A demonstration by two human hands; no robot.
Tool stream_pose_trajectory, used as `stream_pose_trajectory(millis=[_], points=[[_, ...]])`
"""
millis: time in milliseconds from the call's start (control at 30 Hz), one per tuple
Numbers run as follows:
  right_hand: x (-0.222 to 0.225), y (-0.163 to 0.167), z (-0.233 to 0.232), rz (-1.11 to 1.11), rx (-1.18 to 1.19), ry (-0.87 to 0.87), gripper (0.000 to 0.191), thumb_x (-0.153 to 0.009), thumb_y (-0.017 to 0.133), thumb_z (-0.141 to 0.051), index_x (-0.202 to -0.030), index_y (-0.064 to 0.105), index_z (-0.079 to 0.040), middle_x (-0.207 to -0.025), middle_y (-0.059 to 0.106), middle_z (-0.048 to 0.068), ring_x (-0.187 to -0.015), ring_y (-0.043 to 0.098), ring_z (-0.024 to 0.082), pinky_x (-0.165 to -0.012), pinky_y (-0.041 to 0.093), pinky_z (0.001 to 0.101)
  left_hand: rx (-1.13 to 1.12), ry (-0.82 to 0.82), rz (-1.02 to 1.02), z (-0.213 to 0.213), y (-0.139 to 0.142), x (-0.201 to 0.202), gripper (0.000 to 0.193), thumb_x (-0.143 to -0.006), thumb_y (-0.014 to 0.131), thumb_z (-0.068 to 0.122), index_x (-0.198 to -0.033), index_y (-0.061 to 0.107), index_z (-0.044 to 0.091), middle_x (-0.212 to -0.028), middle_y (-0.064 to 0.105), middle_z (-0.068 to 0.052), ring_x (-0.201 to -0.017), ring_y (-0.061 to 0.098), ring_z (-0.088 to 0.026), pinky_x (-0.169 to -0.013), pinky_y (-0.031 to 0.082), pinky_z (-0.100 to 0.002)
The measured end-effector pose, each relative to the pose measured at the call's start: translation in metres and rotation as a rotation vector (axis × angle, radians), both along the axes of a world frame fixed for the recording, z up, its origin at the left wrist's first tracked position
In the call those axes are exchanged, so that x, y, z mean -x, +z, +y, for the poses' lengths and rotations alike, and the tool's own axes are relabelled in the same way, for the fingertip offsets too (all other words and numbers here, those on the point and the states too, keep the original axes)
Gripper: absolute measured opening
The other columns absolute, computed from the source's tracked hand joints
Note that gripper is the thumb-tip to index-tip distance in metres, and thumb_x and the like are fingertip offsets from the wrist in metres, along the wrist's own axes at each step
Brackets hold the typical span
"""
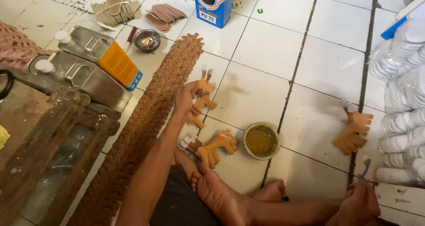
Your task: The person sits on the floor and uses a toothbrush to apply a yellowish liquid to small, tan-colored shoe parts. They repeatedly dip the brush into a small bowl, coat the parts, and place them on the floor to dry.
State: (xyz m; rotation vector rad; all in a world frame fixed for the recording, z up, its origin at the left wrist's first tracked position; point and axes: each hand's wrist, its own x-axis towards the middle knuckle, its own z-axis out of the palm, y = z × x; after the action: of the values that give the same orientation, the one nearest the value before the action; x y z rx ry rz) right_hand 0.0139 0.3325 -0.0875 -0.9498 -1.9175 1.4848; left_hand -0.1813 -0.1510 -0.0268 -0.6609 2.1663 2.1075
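Tan straps (201, 103) in left grip (186, 100), closed.

We sit in a small footwear workshop: insole stacks (164, 15), glue bowl (261, 140), metal cans (99, 53) and strap pieces (212, 147) cover the tiled floor (265, 49).

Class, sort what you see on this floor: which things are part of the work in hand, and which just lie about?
In use: left hand holding tan straps; right hand with brush; bowl of glue.
Lying about: metal cans; small steel bowl; stacked insoles.
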Motion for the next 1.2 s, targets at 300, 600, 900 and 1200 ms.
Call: stream_pose_trajectory(millis=[300, 600, 900, 1200], points=[[-0.011, 0.013, -0.114, 0.063, 0.217, 0.560, 0.029, -0.097, 0.063, -0.007, -0.125, 0.067, 0.000, -0.082, 0.053, -0.006, -0.066, 0.045, 0.004, -0.055, 0.037, 0.0222, -0.689, -0.146, 0.259, 0.116, 0.051, -0.134, 0.030, -0.096, 0.051, 0.003, -0.126, 0.052, 0.002, -0.103, 0.068, -0.010, -0.090, 0.064, -0.019, -0.082, 0.053, -0.034], [-0.015, 0.054, -0.185, 0.126, 0.413, 0.455, 0.020, -0.091, 0.074, -0.007, -0.108, 0.071, 0.003, -0.075, 0.063, 0.000, -0.055, 0.044, 0.004, -0.047, 0.033, 0.0216, -0.943, -0.004, 0.358, 0.155, 0.067, -0.170, 0.029, -0.100, 0.050, 0.007, -0.128, 0.050, 0.004, -0.099, 0.057, -0.007, -0.088, 0.055, -0.018, -0.083, 0.049, -0.034], [-0.023, 0.058, -0.176, 0.161, 0.549, 0.465, 0.010, -0.093, 0.070, -0.009, -0.096, 0.068, 0.000, -0.075, 0.064, 0.004, -0.054, 0.045, 0.004, -0.047, 0.035, 0.0221, -0.983, 0.044, 0.323, 0.159, 0.070, -0.173, 0.027, -0.109, 0.046, 0.029, -0.120, 0.052, 0.005, -0.098, 0.055, -0.006, -0.087, 0.054, -0.017, -0.079, 0.049, -0.036], [-0.020, 0.048, -0.174, 0.163, 0.563, 0.495, 0.009, -0.096, 0.068, -0.009, -0.097, 0.064, -0.001, -0.076, 0.065, 0.006, -0.052, 0.042, 0.004, -0.045, 0.030, 0.0222, -0.957, 0.132, 0.317, 0.162, 0.059, -0.172, 0.023, -0.107, 0.051, 0.023, -0.122, 0.052, 0.005, -0.102, 0.059, -0.008, -0.090, 0.058, -0.019, -0.083, 0.052, -0.039]])
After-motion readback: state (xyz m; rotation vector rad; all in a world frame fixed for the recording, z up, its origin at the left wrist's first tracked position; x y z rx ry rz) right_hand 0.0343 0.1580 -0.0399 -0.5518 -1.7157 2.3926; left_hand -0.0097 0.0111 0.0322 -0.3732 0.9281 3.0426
